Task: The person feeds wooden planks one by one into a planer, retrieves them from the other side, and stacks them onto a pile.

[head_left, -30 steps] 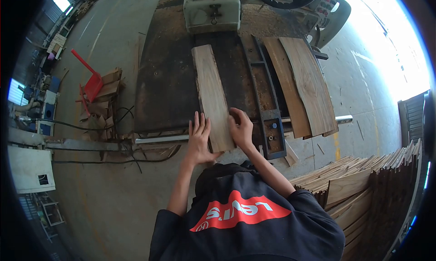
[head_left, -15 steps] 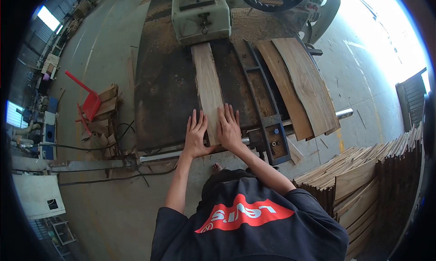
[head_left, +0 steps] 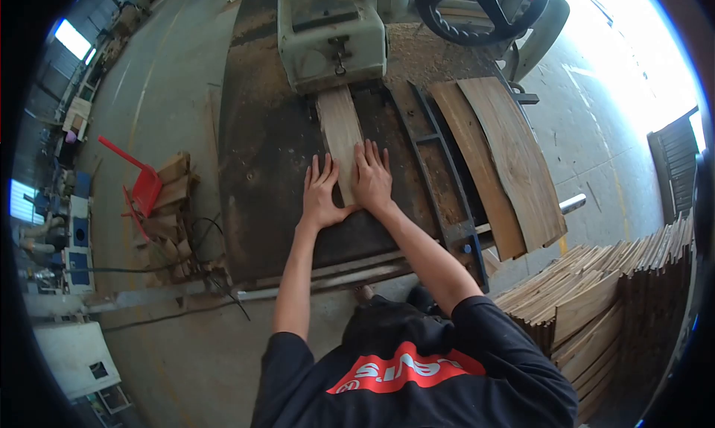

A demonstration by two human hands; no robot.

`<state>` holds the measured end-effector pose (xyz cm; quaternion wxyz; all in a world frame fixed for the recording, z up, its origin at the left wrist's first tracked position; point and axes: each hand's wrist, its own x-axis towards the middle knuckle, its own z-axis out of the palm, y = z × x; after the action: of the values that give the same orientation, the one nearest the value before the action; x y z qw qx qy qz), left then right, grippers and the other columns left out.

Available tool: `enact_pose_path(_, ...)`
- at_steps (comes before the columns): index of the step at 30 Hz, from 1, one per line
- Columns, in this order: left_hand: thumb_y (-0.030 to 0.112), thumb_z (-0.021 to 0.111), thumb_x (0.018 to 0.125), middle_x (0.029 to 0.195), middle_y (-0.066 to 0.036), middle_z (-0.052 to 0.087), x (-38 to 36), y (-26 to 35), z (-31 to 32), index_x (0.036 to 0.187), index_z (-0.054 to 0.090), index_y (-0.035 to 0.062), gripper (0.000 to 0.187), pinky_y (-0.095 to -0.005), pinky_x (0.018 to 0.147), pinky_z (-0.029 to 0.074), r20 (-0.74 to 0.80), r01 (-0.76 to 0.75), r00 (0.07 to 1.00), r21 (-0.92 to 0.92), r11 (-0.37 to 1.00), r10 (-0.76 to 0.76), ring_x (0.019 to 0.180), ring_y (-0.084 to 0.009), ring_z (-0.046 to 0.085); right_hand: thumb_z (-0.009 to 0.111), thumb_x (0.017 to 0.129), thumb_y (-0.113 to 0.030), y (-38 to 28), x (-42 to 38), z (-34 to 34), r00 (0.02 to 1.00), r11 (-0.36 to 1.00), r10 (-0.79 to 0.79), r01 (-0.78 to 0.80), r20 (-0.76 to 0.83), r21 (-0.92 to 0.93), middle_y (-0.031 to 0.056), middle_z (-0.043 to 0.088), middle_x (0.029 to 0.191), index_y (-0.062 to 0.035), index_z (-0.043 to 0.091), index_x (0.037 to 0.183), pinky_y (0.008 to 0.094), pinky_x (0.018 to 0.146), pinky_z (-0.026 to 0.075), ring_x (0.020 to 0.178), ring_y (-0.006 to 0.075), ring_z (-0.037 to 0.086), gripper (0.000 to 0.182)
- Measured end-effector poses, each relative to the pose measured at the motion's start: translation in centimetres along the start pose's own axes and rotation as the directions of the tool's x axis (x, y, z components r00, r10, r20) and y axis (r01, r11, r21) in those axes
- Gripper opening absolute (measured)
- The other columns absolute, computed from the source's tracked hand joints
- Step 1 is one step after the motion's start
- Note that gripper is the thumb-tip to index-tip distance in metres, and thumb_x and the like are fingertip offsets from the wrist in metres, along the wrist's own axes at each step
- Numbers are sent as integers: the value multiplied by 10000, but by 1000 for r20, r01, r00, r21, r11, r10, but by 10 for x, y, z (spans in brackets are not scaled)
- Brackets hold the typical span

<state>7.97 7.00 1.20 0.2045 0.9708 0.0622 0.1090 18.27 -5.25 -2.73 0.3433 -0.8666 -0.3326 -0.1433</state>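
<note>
A narrow wooden board lies flat on the dark machine table, its far end under the pale green machine head. My left hand rests along the board's left edge, fingers stretched forward and thumb reaching across the near end. Flat on the board's right side lies my right hand, with its fingers extended. Both hands are open and press against the wood without wrapping round it. Where the far end of the board goes is hidden by the machine head.
To the right of the board runs a black metal fence. Beyond it lie two wider planks. A black handwheel stands at the back. Stacked thin boards are at lower right, and a red chair with wood scraps is at left.
Both hands have moved forward with the board, and more of it is under the machine head. The camera view has shifted slightly.
</note>
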Motion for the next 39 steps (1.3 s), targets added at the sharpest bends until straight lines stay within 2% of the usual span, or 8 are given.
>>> enact_pose_path(7,611,873,644,1591,-199,432,35,-15,-5,1499,506,26,1099,-573,1234,198,16,38,999,53,998,-39,1547,-395,251,554,965,-226,17,46,35,999,996,42,-43,-15,-82,244,502,1509,-16,511,1464,606,1208,251,1425,368,471,543)
enact_pose_path(13,457,799,846,1440,-178,598,-27,18,11,1394,601,1,740,-575,1232,206,-389,-75,915,104,992,110,1491,-389,373,701,885,-337,63,54,-55,987,999,-45,44,155,9,233,396,1590,-61,493,1481,593,1229,215,1514,418,302,689)
enact_pose_path(15,423,808,845,1447,-181,590,-62,39,10,1393,598,4,721,-569,1227,222,-369,-76,921,136,988,122,1483,-383,388,784,817,-411,86,33,-139,997,983,18,-3,80,-186,228,328,1631,-80,463,1507,605,1239,174,1532,463,217,830)
enact_pose_path(19,397,791,877,1453,-190,581,-80,51,19,1388,594,-2,678,-557,1213,266,-407,-50,910,86,995,81,1473,-379,404,861,702,-554,148,-9,-251,876,784,482,-424,13,-454,296,155,1673,-116,249,1634,627,1250,65,1566,470,79,1198)
enact_pose_path(22,382,766,904,1433,-193,597,-75,39,23,1372,598,-19,639,-556,1208,284,-450,69,892,56,996,-37,1475,-383,397,897,543,-687,211,-29,-310,740,732,664,-615,106,-294,360,83,1656,-127,158,1657,617,1250,15,1570,469,0,1450)
enact_pose_path(25,350,749,920,1424,-189,605,-76,38,24,1359,605,-20,592,-545,1208,291,-457,76,889,86,993,-28,1472,-379,403,897,414,-764,227,-44,-334,695,729,666,-529,272,-433,386,69,1645,-129,139,1660,610,1251,17,1567,479,2,1590)
enact_pose_path(34,291,726,936,1359,-168,651,-79,39,27,1314,629,-18,497,-523,1188,322,-441,58,897,188,980,32,1456,-364,433,912,461,-676,200,-54,-332,778,775,593,-482,208,-408,423,272,1563,-94,453,1549,635,1220,174,1506,542,206,1316)
enact_pose_path(39,240,747,914,1332,-147,669,-95,63,32,1276,659,8,438,-523,1139,370,-530,12,847,98,995,42,1413,-370,482,932,452,-655,157,-82,-314,800,770,594,-536,86,-346,436,281,1549,-95,475,1537,690,1193,163,1496,555,214,1303)
